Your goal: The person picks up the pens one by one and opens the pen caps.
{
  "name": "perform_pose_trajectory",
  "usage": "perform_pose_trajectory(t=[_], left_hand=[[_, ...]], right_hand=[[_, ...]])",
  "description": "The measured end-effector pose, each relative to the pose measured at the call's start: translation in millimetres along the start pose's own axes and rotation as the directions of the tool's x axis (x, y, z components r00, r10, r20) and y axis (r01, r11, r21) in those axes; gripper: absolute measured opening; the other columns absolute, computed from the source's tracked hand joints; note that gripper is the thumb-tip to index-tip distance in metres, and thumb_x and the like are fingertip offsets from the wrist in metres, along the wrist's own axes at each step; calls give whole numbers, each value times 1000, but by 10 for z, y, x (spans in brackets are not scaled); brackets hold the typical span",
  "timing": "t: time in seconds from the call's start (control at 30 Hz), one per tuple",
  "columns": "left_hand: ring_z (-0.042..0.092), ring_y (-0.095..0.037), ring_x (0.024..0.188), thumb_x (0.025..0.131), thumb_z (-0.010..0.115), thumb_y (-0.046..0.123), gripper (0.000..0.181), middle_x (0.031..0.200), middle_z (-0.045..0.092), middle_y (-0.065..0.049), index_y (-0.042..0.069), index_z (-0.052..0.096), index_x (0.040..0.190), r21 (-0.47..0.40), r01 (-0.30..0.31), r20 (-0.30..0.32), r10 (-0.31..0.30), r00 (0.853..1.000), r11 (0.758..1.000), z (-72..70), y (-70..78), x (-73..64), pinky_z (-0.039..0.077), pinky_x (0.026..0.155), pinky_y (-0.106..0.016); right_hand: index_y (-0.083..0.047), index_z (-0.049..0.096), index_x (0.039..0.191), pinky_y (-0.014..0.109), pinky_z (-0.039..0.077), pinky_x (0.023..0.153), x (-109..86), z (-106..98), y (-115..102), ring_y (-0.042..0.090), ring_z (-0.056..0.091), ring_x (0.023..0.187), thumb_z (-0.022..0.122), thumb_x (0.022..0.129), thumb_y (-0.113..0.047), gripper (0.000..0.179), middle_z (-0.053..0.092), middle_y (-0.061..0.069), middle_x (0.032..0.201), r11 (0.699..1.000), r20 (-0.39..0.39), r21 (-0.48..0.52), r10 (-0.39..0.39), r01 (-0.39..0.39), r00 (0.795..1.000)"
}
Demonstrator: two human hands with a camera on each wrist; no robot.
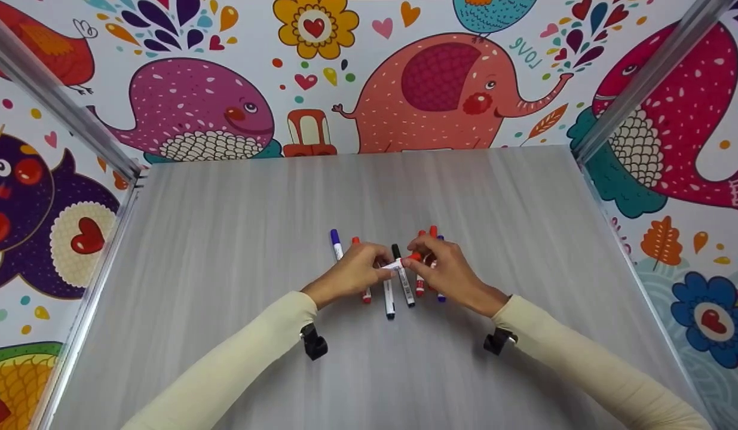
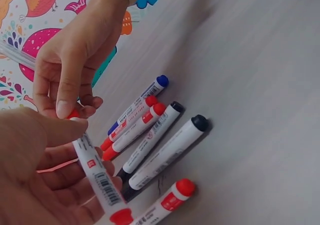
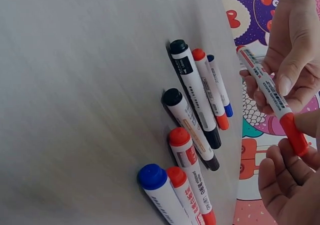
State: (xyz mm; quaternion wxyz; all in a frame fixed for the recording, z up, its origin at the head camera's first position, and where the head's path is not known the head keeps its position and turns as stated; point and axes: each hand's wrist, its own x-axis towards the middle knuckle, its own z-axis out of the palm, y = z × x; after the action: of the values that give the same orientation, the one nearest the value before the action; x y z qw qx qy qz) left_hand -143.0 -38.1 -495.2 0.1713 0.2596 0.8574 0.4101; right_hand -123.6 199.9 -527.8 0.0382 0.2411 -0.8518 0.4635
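Both hands meet over a row of markers, raised above the table on one red whiteboard marker (image 3: 262, 80). My left hand (image 1: 354, 270) holds its white barrel between thumb and fingers. At the other end, my right hand (image 1: 452, 272) pinches the red cap (image 3: 294, 134), which sits against the barrel. Below the hands lie two black markers (image 2: 167, 151) side by side. Left of them are a red marker (image 1: 367, 295) and a blue marker (image 1: 336, 239), partly behind the left hand. Under the right hand lie two red markers (image 3: 190, 160) and another blue marker (image 3: 160, 192).
The grey wood-grain table (image 1: 237, 209) has metal frame edges at its sides. Printed cartoon panels (image 1: 321, 77) stand behind and beside it, with a metal post (image 1: 649, 77) at the back right corner. Black camera mounts (image 1: 314, 341) hang at both wrists.
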Motion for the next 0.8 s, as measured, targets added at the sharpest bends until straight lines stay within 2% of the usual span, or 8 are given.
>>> perform_pose_trajectory(t=[0.27,0.47,0.67,0.8], left_hand=[[65,-17,89,101,79,9,13,102,77,-8,1,80,110,94,-15,-23,17,1000,995,63,12,-13,58,81,-36],[68,-20,93,101,80,8,14,105,77,-10,1,80,112,168,-37,-38,44,998,985,99,11,-22,61,85,-42],[69,-24,99,101,79,6,14,105,75,-10,1,79,113,266,-84,-31,95,995,960,122,-18,-31,61,88,-45],[69,-28,104,101,78,5,14,106,75,-11,0,79,115,295,-114,-16,124,992,949,109,-12,-37,60,91,-45]], right_hand=[[-6,72,122,30,60,78,-24,-38,6,15,68,85,82,101,-16,25,75,1,102,999,93,-17,43,-42,995],[-3,74,121,30,60,81,-10,-54,32,15,68,90,81,102,-11,22,74,2,105,999,154,-22,37,-34,987],[-6,75,120,33,58,83,9,-47,96,15,66,97,74,107,-14,15,73,2,110,999,257,-43,11,1,966],[-4,77,119,31,54,80,27,-39,103,15,62,93,67,112,-17,18,70,1,106,998,328,-53,-11,30,945]])
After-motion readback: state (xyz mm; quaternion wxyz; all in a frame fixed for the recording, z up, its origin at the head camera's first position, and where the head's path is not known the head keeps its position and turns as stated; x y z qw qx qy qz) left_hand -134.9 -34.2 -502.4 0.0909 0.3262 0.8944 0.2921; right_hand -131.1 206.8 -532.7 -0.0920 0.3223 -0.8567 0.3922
